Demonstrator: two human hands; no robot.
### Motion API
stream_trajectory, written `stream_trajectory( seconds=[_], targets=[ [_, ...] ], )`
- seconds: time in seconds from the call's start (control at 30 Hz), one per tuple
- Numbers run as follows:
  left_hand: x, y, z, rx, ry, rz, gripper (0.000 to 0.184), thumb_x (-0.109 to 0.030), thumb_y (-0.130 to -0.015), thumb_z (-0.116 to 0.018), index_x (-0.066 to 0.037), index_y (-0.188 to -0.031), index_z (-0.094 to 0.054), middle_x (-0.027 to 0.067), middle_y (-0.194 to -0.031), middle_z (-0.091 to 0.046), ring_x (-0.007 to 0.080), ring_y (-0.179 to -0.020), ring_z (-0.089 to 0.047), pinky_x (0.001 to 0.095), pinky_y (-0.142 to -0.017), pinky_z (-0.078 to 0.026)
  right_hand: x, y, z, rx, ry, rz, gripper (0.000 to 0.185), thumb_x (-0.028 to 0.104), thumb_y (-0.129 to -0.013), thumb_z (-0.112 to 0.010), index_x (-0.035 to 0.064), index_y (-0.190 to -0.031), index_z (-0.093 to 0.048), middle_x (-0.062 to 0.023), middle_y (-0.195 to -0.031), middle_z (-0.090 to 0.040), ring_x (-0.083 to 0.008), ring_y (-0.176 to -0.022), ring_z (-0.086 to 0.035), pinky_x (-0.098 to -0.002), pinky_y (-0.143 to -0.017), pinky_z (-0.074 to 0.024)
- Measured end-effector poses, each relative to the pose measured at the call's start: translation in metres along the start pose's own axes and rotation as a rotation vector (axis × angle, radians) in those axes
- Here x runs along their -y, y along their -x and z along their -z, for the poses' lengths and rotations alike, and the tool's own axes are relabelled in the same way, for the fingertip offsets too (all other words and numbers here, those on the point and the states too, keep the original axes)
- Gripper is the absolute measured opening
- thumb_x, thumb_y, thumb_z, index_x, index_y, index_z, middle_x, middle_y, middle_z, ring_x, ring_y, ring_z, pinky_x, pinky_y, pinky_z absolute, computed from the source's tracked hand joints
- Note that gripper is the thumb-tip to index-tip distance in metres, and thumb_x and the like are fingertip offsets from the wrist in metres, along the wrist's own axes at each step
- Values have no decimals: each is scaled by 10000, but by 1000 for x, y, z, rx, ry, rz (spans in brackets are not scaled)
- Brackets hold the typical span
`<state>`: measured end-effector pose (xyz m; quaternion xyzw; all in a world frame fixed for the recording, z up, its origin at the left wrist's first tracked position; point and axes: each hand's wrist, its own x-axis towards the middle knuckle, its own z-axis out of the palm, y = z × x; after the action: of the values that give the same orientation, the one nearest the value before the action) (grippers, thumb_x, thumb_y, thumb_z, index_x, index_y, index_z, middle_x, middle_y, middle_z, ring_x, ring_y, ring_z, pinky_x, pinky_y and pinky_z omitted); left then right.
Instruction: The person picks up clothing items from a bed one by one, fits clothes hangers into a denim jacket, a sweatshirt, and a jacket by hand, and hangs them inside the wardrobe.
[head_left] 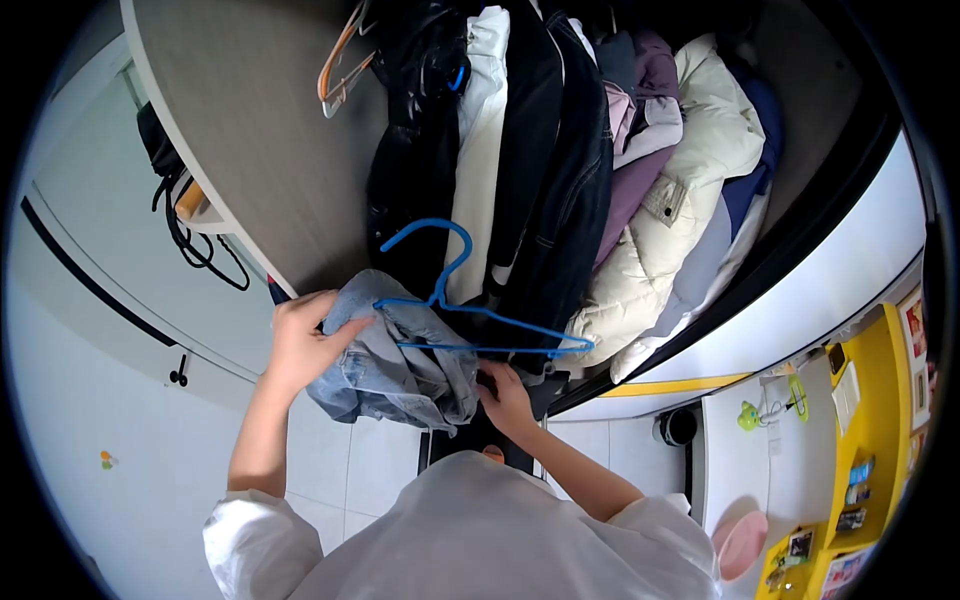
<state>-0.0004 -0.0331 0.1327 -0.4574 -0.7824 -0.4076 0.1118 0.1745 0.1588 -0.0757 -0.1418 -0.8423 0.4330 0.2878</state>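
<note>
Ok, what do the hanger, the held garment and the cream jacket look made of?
Hanger: apparently plastic or plastic-coated wire; even blue, slight sheen.
Garment: likely denim, matte; faded, mottled blue.
Jacket: probably padded synthetic, soft sheen; puffy quilted folds.

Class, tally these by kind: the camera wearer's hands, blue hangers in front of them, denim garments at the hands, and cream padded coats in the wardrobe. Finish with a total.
Hands (left hand, right hand): 2
Blue hanger: 1
Denim garment: 1
Cream padded coat: 1
Total: 5
</note>
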Motion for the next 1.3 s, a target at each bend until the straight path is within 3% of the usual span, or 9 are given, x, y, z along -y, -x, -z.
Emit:
stream_trajectory(
  seconds=[0.03,0.2,0.3,0.47,0.7,1.0,1.17,1.23,1.3],
  targets=[
    [-4,2,7,63,-4,37,180,-46,-689,-733,26,-830,-647,98,-668,-620,161,-596,-595,263,-584,-464,-2,-7,-12,-50,15,41,330,31,-724,-649,46,-1048,-589,-143,-1015,-578,-315,-922,-572,-360,-758,-473],
    [-8,14,19,-7,27,-5,187,-78,-658,-759,19,-774,-649,108,-633,-599,216,-523,-561,295,-510,-438,-17,-38,-39,17,300,309,423,192,-721,-700,45,-1096,-570,-172,-1042,-592,-324,-936,-586,-373,-808,-484],
    [2,29,32,-24,-28,48,193,-79,-658,-762,15,-789,-655,108,-635,-599,212,-529,-561,296,-518,-439,-39,-57,-29,289,260,-148,476,274,-726,-691,32,-1110,-550,-226,-1055,-608,-376,-987,-585,-408,-848,-475],
    [15,56,57,15,-278,79,227,-153,-676,-767,-8,-821,-671,112,-655,-615,262,-554,-584,323,-530,-453,5,-111,43,190,-22,-80,352,148,-720,-599,31,-1052,-588,-206,-899,-648,-359,-838,-637,-405,-719,-496],
    [25,77,59,-46,-580,205,236,-222,-733,-732,-18,-822,-652,172,-680,-602,352,-610,-583,375,-558,-455,63,-124,63,210,269,-62,321,185,-737,-637,30,-1017,-616,-203,-860,-652,-352,-824,-635,-390,-735,-492],
    [15,95,12,-185,-393,324,239,-222,-729,-734,-31,-845,-649,177,-653,-587,360,-588,-578,389,-527,-450,120,-121,42,299,-198,-123,399,234,-805,-634,-14,-1102,-536,-205,-801,-626,-288,-732,-638,-339,-696,-484],
    [40,102,4,-359,23,483,205,-147,-728,-746,7,-826,-652,109,-632,-599,138,-537,-502,268,-548,-437,134,-75,23,389,-115,322,569,205,-844,-589,34,-1340,-369,-191,-811,-627,-282,-728,-619,-356,-683,-473],
    [53,112,7,-376,59,421,206,-134,-725,-748,16,-822,-646,93,-626,-591,109,-561,-502,266,-547,-434,166,-65,57,841,-132,14,533,179,-853,-574,54,-1342,-401,-171,-824,-639,-272,-731,-621,-351,-691,-479],
    [54,118,16,-358,95,373,211,-122,-720,-752,31,-808,-636,74,-630,-582,106,-582,-513,264,-556,-431,159,-81,78,810,-89,81,471,144,-854,-570,69,-1306,-461,-146,-818,-643,-260,-711,-617,-345,-693,-483]
  ],
)
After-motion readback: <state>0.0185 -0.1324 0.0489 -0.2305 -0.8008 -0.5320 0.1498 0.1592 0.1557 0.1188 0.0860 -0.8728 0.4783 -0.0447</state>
